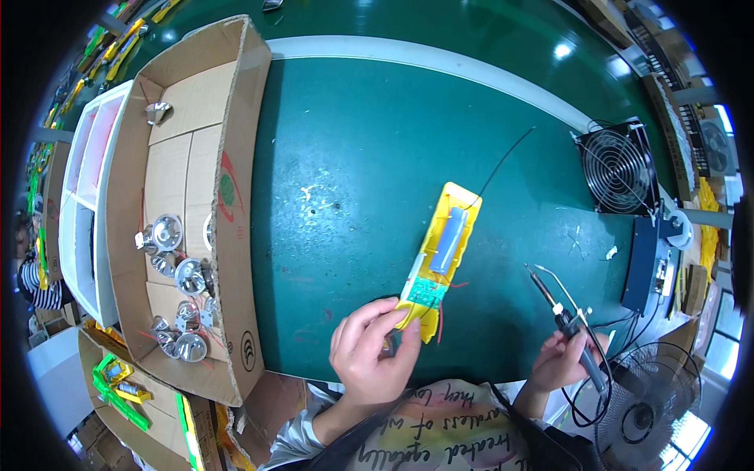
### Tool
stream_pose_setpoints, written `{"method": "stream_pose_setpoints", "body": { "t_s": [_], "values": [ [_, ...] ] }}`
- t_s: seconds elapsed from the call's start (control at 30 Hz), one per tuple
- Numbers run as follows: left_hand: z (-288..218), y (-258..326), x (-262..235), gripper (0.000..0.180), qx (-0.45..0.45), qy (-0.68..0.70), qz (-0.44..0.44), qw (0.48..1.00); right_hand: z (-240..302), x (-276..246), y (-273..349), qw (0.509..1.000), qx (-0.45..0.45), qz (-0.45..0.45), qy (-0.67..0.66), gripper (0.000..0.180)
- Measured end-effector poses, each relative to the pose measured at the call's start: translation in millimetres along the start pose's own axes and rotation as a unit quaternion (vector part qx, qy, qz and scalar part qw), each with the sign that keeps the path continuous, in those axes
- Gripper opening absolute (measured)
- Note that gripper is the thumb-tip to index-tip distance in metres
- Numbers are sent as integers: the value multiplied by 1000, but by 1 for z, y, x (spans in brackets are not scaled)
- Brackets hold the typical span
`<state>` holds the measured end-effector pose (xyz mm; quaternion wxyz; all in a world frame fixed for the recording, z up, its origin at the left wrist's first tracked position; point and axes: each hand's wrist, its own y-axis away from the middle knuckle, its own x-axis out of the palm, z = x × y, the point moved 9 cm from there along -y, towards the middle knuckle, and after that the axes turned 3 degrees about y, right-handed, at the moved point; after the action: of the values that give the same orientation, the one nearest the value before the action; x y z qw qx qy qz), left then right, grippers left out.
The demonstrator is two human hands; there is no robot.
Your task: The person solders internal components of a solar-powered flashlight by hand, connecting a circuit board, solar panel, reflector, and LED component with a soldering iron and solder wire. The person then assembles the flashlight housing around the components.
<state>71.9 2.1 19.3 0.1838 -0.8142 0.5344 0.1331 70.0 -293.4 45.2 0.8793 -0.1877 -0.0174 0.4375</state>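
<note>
My left hand (367, 349) is closed around the lower end of a yellow plastic housing (463, 245), tilted over the green tabletop. Inside the housing lie a blue-wrapped cylindrical battery (448, 243) and a green circuit board (426, 293). A black wire (506, 161) sticks out past the far end, and short red wires (441, 323) hang beside the board. A small shiny part shows by my left thumb, mostly hidden. On the right, my right hand (559, 361) grips a soldering iron (567, 320) with a thin curved metal tube alongside. Its tip points up-left, apart from the housing.
A cardboard box (243, 196) at left holds several silver reflector cups (190, 276), with a white divided tray (77, 224) beyond it. A black fan (617, 169) and a dark blue box-shaped unit (642, 267) stand right. A second fan (648, 416) is at lower right.
</note>
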Motion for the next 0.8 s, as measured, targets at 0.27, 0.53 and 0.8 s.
{"method": "stream_pose_setpoints", "body": {
  "t_s": [0.27,0.53,0.8],
  "values": [
    [-3,0,2,11,7,-60,-2,998,-12,-8,-18,1000,-2,-5,24,15],
    [-3,2,0,15,35,-53,-19,998,-20,-7,-21,1000,9,0,21,14],
    [-20,12,1,22,131,-181,103,969,-23,-6,-23,1000,20,-1,6,12]
  ]
}}
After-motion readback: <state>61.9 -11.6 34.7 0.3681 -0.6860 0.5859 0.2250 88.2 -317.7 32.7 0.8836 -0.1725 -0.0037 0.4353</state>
